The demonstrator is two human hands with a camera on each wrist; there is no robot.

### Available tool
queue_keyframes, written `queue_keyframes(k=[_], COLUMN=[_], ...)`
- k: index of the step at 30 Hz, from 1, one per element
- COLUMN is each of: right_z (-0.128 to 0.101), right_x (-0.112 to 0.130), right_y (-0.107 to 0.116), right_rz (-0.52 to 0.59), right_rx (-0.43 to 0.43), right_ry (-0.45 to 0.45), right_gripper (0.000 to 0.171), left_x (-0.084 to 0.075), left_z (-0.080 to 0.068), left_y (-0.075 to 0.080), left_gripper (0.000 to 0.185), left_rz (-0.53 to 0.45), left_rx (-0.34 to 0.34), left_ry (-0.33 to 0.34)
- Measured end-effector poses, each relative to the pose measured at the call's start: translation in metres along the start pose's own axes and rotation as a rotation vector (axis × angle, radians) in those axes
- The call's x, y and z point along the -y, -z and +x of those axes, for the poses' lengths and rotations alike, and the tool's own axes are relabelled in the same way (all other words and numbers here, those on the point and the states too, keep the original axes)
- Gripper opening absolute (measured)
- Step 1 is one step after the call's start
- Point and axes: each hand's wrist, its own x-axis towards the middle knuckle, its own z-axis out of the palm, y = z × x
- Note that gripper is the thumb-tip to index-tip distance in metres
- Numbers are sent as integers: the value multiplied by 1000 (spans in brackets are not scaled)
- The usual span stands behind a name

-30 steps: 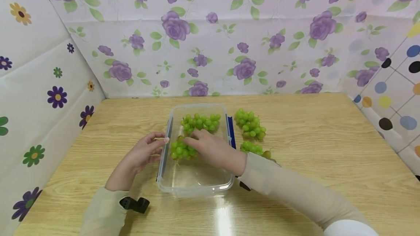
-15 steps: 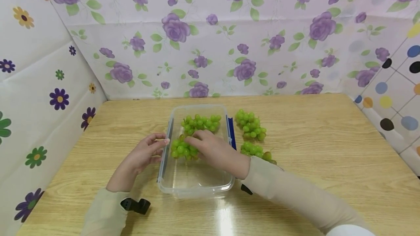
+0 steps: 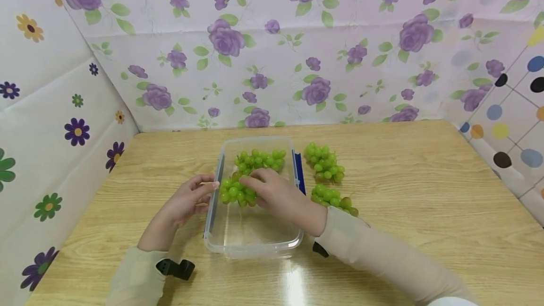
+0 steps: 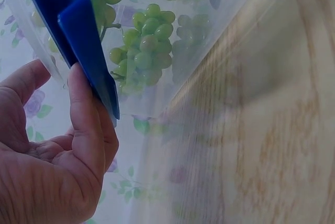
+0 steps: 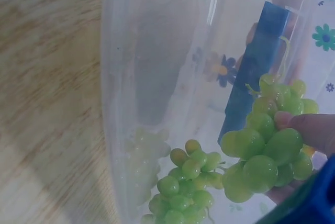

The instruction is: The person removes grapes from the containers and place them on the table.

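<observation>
A: Holding a bunch of green grapes [image 3: 235,191] inside the clear plastic container [image 3: 255,244], the right hand [image 3: 278,196] has its fingers curled round the cluster; the left hand [image 3: 187,200] rests its thumb and fingers against the blue latch [image 4: 78,41] on the container's left wall.

B: How would that bunch handle?

A: Light and soft, I'd judge; the berries bruise or drop off easily, so cradling from beneath or taking the stem seems safest.

B: Beyond it?

A: A second bunch [image 3: 259,158] lies at the container's far end, two more bunches [image 3: 325,160] on the wooden table [image 3: 425,178] to the right. Floral sheets [image 3: 297,51] wall in the table.
</observation>
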Motion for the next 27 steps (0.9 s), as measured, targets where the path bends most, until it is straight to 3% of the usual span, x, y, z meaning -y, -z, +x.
queue_keyframes(k=[27], right_z=[-6], right_x=[-2], right_y=[1], right_rz=[91], right_rx=[-158], right_ry=[-14], right_gripper=[49], left_x=[-4], left_z=[-2], left_y=[-1], left_gripper=[48], left_rz=[-10], left_rx=[-3], left_ry=[25])
